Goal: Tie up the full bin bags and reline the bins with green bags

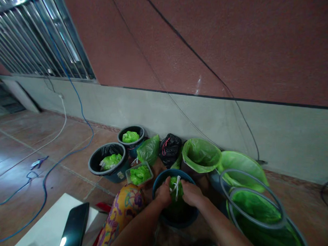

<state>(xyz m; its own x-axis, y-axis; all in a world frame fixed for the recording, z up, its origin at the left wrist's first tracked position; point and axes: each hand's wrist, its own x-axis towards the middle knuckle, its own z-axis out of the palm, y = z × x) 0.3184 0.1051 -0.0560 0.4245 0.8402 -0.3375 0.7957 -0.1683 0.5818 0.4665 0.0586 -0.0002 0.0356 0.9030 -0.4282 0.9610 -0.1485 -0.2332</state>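
A tied green plastic bag (pixel 173 183) with a white drawstring (pixel 177 185) knotted at its top is inside a dark blue bin (pixel 168 173) in front of me. My left hand (pixel 163 194) is closed on the left side of the bag, just inside the rim. Across from it, my right hand (pixel 192 193) grips the bag's right side with curled fingers. Parts of both hands' fingertips are hidden by the bag. Beside the bin is a small rectangular container (pixel 152 175) with a bundled green bag (pixel 140 174) in it.
Two black-lined bins (pixel 119 175) hold green bundles at left. Behind are a filled green bag (pixel 148 151) and a black bag (pixel 170 149). Green-lined bins (pixel 202 153) and a loose grey ring (pixel 281 215) stand right. A phone (pixel 74 226) lies on a white surface; a blue cable (pixel 45 183) crosses the floor.
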